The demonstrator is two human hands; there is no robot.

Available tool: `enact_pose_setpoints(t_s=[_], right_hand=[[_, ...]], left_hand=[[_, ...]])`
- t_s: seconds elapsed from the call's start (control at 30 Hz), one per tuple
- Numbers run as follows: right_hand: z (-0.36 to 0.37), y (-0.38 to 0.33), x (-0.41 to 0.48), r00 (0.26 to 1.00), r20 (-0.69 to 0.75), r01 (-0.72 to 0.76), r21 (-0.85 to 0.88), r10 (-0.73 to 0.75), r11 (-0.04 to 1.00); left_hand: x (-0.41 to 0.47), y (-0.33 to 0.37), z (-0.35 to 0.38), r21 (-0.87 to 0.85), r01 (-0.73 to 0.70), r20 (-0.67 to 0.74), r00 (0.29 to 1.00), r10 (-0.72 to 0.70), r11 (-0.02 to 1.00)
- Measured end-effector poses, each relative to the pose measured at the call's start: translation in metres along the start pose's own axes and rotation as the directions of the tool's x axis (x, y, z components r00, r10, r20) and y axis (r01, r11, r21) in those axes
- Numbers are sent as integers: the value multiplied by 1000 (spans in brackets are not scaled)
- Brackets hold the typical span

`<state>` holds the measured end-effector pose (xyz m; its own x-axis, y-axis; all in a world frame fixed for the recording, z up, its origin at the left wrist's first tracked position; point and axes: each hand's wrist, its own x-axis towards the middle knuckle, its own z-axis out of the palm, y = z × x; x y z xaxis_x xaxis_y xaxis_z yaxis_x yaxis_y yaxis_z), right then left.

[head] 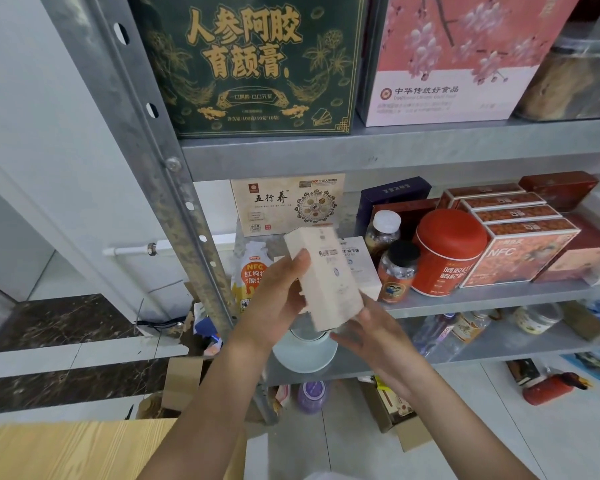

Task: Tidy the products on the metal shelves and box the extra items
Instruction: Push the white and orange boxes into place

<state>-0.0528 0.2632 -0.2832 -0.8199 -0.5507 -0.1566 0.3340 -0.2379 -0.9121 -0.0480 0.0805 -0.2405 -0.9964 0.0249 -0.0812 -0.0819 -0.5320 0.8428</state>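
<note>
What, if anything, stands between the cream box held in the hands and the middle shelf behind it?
A white box stands directly behind the cream box on the middle shelf, with an orange pouch to its left and a black-capped jar to its right. That spot looks blocked.

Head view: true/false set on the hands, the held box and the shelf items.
1. The left hand holds the cream box. True.
2. The red canister stands on the floor. False: it stands on the middle shelf.
3. The green box stands left of the pink box. True.
4. The black-capped jar lies on its side. False: it stands upright.
5. The right hand grips a bottle. False: it is at the cream box's lower end.
</note>
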Motion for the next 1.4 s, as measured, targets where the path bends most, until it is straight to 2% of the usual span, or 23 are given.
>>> enact_pose_setpoints(t_s=[0.07,0.13,0.2,0.27,0.37,0.43,0.53,0.63,0.7,0.73,0.77,0.83,0.9,0.97,1.07,1.13,1.23,1.3,1.4], right_hand=[[1,1,2,999,0,-34,130,35,991],[5,4,5,995,-92,-23,134,35,991],[7,7,9,985,-173,32,103,-14,994],[9,6,15,971,-231,87,70,-69,994],[7,1,23,949,-305,98,42,-81,994],[6,0,27,947,-314,78,11,-71,997],[8,4,33,945,-322,51,-41,-61,998],[9,5,42,918,-379,29,-227,-116,974],[4,6,47,894,-386,6,-499,-228,866],[0,7,48,872,-377,-13,-655,-312,756],[-5,9,48,841,-351,-29,-788,-411,615],[-19,12,50,785,-204,-23,-953,-585,302],[-31,16,56,821,-46,-20,-998,-568,52],[-41,22,61,886,26,-25,-994,-464,-103],[-50,33,68,938,34,-58,-966,-345,-251],[-49,34,66,938,36,-72,-952,-343,-297],[-48,35,61,856,144,-22,-949,-496,-313],[-51,36,59,793,204,19,-950,-574,-311],[-54,36,57,727,237,101,-965,-645,-241]], left_hand=[[0,-3,-7,-27,-9,14,1000,9,1000],[-1,-5,-10,-2,-22,-10,1000,22,1000],[-2,-6,-8,146,-21,-106,994,36,989],[-4,-9,-8,342,58,-226,974,23,938],[-8,-17,-14,489,184,-231,970,-77,852],[-12,-22,-16,509,207,-227,969,-101,835],[-11,-29,-20,488,190,-290,956,-47,852],[-7,-33,-23,453,178,-335,942,-18,874],[-5,-36,-28,420,169,-392,920,11,891],[-4,-37,-31,408,165,-427,904,27,898],[-2,-39,-35,411,167,-457,888,44,896],[1,-43,-44,473,199,-493,867,71,859],[4,-48,-49,552,241,-494,866,81,798],[6,-51,-50,611,277,-488,869,78,741],[9,-54,-52,717,299,-457,884,101,630],[10,-54,-53,790,325,-438,893,106,519],[7,-53,-53,866,400,-444,891,93,299],[7,-54,-53,873,410,-445,891,86,265],[9,-53,-51,889,410,-433,898,84,202]])
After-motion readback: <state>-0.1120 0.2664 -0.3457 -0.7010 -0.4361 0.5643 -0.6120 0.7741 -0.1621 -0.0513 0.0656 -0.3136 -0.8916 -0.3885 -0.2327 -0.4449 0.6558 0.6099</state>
